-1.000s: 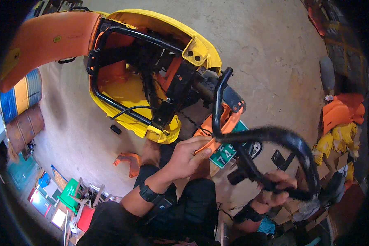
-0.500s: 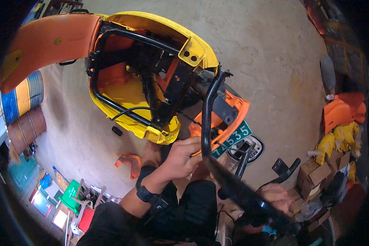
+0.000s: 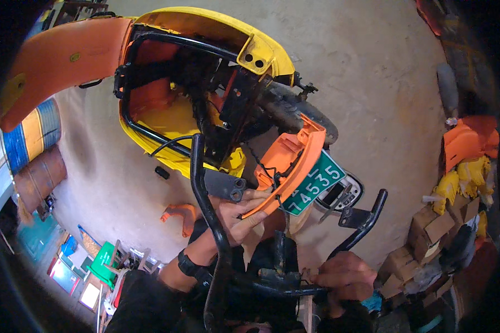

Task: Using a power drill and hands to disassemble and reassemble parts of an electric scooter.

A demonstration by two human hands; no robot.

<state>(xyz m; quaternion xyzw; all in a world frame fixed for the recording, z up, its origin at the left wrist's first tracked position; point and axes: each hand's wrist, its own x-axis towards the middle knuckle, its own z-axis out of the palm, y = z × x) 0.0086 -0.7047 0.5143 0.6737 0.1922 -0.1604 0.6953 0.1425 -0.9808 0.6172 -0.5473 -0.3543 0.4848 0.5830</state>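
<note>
My left hand grips the lower end of a curved orange plastic panel, which carries a green licence plate and some dark wiring. A black tubular metal frame with flat bracket plates curves in front of my left wrist and across my lap. My right hand is closed around its right side. Beyond my hands lies a yellow and orange vehicle body with black tubing inside, a dark tyre showing at its right.
A grey and black lamp-like unit rests on the floor behind the plate. Near my left knee lies a small orange part. Drums and a green chair stand at left; cardboard boxes and yellow parts line the right.
The black frame has swung left and toward me, uncovering the orange panel and plate. My right hand has moved left with it. The panel has tilted slightly in my left hand.
</note>
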